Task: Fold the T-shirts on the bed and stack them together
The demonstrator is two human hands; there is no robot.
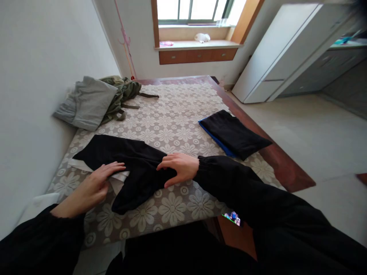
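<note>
A black garment (pixel 120 149) lies at the near left of a table (pixel 289 175), its long axis running left to right, one blunt lobe pointing near. The cloth looks matte and softly creased, straight-edged at its left end, with white fabric (pixel 82 165) showing beneath. The left hand (pixel 97 187) lays extended fingers over the near edge; from where I stand, I cannot tell whether they grip. The right hand (pixel 182 168) curves over the right end, thumb and fingers parted, unclenched. Pale, textured flowers cover the tablecloth (pixel 172 206); farther right lies a flat black bundle (pixel 235 131), edged blue.
</note>
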